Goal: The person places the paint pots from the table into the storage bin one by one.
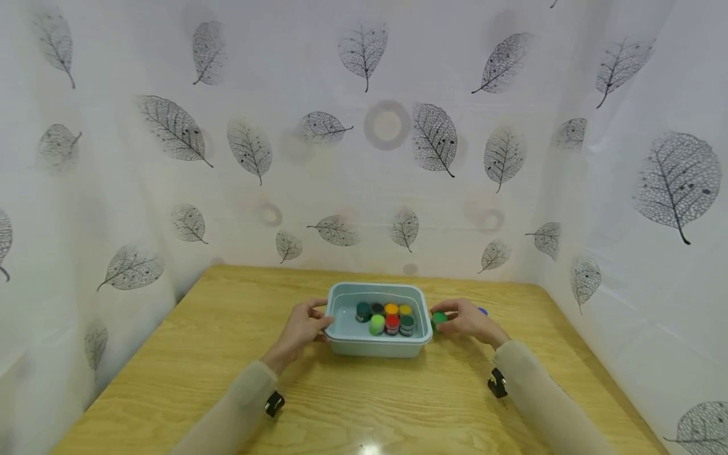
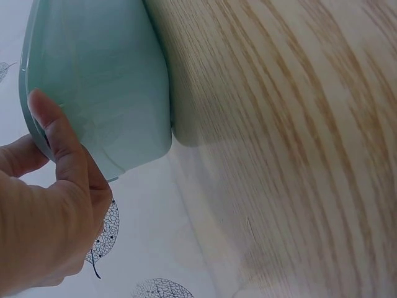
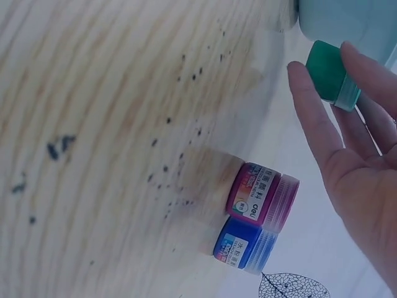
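Observation:
My left hand (image 1: 303,326) grips the left rim of a pale blue plastic basin (image 1: 375,348), thumb and fingers pinching the edge in the left wrist view. Several small paint jars stand inside, among them a red jar (image 1: 392,325), a light green jar (image 1: 377,325) and an orange-yellow jar (image 1: 391,309). Just outside the basin's right side, my right hand (image 1: 467,321) holds a green paint jar (image 3: 326,69) between thumb and fingers, clear of the table in the right wrist view. Behind that hand, a blue jar (image 3: 237,243) and a magenta jar (image 3: 253,191) stand side by side.
The basin rests on a wooden table (image 1: 364,398), towards its far edge. Dark specks (image 3: 166,169) mark the wood near the loose jars. A white curtain (image 1: 352,183) with leaf prints encloses the back and both sides. Each sleeved forearm carries a black clip-like device (image 1: 275,404).

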`<state>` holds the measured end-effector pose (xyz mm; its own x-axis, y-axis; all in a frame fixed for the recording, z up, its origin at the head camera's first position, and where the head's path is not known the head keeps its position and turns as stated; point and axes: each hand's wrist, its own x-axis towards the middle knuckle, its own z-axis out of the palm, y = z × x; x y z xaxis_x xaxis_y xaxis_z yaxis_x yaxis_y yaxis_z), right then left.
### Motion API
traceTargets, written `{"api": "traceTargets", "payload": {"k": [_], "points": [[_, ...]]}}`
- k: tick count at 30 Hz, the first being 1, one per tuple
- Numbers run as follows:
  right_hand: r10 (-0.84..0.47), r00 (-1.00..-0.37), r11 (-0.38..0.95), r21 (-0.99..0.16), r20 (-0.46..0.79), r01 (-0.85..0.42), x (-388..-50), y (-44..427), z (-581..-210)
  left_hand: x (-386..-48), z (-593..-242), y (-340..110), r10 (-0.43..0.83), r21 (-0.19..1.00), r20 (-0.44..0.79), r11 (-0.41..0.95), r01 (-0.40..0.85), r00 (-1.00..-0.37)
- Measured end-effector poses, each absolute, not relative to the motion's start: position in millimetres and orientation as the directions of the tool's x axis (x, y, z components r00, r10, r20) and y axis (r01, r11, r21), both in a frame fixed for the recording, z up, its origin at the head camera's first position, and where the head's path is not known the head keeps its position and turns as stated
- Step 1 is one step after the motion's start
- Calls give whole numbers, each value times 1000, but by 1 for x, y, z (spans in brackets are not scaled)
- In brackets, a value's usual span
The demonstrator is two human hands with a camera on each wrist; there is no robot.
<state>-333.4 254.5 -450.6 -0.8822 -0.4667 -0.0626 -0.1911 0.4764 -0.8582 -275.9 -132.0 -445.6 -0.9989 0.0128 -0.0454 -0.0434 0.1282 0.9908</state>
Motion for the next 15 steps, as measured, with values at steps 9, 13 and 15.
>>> {"api": "traceTargets", "payload": {"k": [9, 13, 15], "points": [[-417, -908, 463, -868, -33, -181, -334, 251, -447, -276, -448, -132, 8, 991, -50, 123, -48, -999], [-388, -922, 448, -874, -1, -188, -338, 249, -445, -276, -446, -131, 3, 991, -49, 125, -48, -999], [-387, -922, 435, -878, 17, -199, -339, 248, -443, -276, -446, -131, 7, 992, -48, 121, -47, -999]]}}
